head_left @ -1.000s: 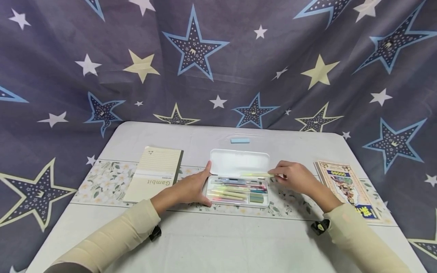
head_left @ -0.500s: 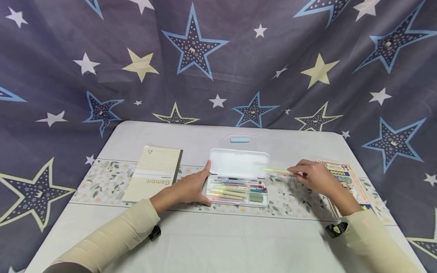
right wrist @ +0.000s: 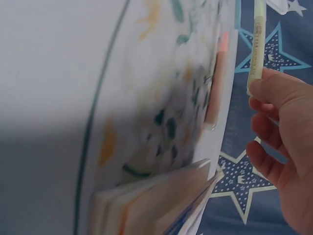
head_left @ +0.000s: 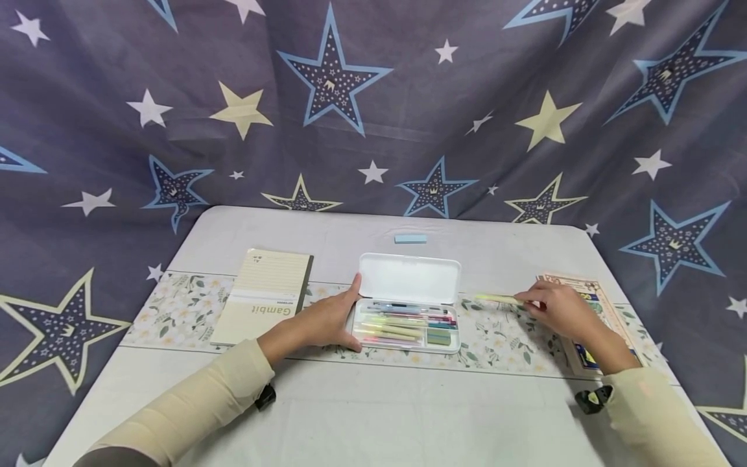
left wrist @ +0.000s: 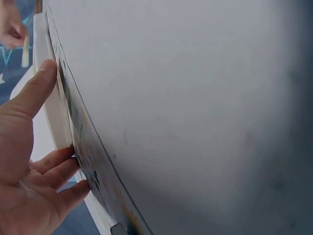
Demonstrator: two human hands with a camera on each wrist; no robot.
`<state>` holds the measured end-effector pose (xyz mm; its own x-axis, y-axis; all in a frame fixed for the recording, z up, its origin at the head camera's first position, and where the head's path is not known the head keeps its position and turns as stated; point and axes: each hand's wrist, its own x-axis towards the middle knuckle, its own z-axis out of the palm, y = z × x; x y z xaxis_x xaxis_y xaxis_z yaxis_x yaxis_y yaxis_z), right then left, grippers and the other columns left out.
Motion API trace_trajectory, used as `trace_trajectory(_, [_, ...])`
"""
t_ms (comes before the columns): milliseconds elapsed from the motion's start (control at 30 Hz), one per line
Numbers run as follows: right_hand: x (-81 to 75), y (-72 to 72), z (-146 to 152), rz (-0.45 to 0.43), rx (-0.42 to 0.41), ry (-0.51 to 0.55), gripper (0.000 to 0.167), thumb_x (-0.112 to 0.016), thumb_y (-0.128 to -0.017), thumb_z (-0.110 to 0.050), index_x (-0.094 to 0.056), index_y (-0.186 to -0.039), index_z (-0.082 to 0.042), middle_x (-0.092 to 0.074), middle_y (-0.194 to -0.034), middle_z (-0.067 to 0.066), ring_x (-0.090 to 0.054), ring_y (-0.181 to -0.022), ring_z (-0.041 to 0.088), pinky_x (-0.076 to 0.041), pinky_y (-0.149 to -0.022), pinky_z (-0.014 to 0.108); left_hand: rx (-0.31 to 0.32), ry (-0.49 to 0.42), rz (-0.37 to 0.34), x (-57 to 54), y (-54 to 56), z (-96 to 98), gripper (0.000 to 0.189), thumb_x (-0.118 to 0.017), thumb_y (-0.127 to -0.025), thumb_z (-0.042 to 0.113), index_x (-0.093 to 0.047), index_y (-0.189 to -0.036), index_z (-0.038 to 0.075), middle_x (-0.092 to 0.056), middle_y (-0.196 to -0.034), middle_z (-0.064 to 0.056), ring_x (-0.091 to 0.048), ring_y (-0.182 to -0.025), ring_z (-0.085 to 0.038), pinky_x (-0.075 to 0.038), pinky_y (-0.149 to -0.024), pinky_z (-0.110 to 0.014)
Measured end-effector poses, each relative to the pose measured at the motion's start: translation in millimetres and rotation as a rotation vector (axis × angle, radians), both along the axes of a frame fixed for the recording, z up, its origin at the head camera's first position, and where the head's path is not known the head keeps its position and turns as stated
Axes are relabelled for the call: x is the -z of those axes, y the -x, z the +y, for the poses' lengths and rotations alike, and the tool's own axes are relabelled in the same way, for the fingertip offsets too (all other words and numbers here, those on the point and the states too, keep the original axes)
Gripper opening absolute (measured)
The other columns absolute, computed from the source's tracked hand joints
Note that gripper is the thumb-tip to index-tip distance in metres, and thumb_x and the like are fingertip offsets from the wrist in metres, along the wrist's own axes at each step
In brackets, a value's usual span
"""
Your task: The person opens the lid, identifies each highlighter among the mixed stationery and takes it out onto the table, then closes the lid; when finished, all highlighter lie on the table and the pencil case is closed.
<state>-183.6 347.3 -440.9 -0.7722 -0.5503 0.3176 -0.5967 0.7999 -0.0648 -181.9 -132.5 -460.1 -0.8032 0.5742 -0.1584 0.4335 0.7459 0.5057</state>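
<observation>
An open white pencil case (head_left: 410, 279) stands mid-table, its lid tipped back, with several pens and highlighters (head_left: 391, 329) and a greenish block (head_left: 439, 337) inside. My left hand (head_left: 329, 321) holds its left end, thumb at the near corner and index finger along the lid's edge. To the right of the case, my right hand (head_left: 557, 311) pinches the end of a pale yellow highlighter (right wrist: 257, 46) between thumb and fingers, its other end pointing left. A pen with an orange tip (right wrist: 216, 88) lies on the cloth near that hand; the head view hides it.
A "Gambit" notebook (head_left: 262, 298) lies to the left, beside the left forearm. Under the right forearm is a stack of printed booklets (head_left: 604, 318). A light blue block (head_left: 411, 239) sits behind the case. The star-patterned curtain (head_left: 373, 117) hangs behind the table.
My right hand has carried the yellow highlighter away from the case to the right, lowering it lately toward the cloth near the booklets. The left hand has stayed on the case.
</observation>
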Motion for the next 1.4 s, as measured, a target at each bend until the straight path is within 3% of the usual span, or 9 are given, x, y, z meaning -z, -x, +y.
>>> trace_trajectory(333, [5.4,-0.6,16,-0.115,0.073,-0.088,0.026,-0.08,-0.084,-0.005,-0.082,-0.108,-0.013,-0.072,-0.089,0.003,-0.053,-0.063,0.004,-0.042,-0.053,0.025,0.002,-0.007,0.005,-1.1,-0.3,0.0,0.147,-0.091,-0.069,0.052,0.012,-0.162,0.003,-0.053,-0.152,-0.007,-0.052,-0.139,-0.026,-0.043,-0.113,-0.045])
trace_trajectory(667, [12.3,2.6,20,-0.134,0.123,-0.088,0.024,-0.08,-0.085,-0.007,-0.082,-0.108,-0.014,-0.072,-0.09,0.005,-0.055,-0.064,0.007,-0.041,-0.052,0.026,0.003,-0.003,0.008,-0.2,0.3,-1.0,0.148,-0.091,-0.069,0.053,0.013,-0.162,0.004,-0.051,-0.153,-0.009,-0.05,-0.141,-0.026,-0.043,-0.114,-0.045])
trace_trajectory(867, [15.6,4.8,22,-0.143,0.17,-0.078,0.019,-0.08,-0.084,-0.008,-0.081,-0.103,-0.014,-0.074,-0.09,0.005,-0.065,-0.071,0.014,-0.052,-0.059,0.034,0.0,0.004,0.013,-0.6,0.1,-0.9,0.147,-0.091,-0.069,0.053,0.013,-0.162,0.004,-0.049,-0.155,-0.01,-0.05,-0.142,-0.027,-0.043,-0.114,-0.045])
trace_trajectory(1033, [17.1,5.3,23,-0.148,0.197,-0.072,0.016,-0.079,-0.085,-0.009,-0.08,-0.1,-0.013,-0.072,-0.086,0.002,-0.06,-0.068,0.009,-0.048,-0.058,0.032,0.004,0.0,0.012,-1.1,-0.1,0.1,0.147,-0.091,-0.069,0.052,0.013,-0.162,0.003,-0.051,-0.153,-0.01,-0.05,-0.141,-0.027,-0.043,-0.114,-0.045])
trace_trajectory(1400, [12.2,7.1,19,-0.134,0.218,-0.076,0.013,-0.079,-0.086,-0.009,-0.079,-0.099,-0.012,-0.074,-0.087,0.003,-0.066,-0.073,0.015,-0.055,-0.063,0.04,0.012,-0.002,0.01,-1.6,-0.2,0.9,0.147,-0.091,-0.07,0.05,0.012,-0.162,0.001,-0.054,-0.15,-0.009,-0.051,-0.14,-0.026,-0.043,-0.114,-0.045])
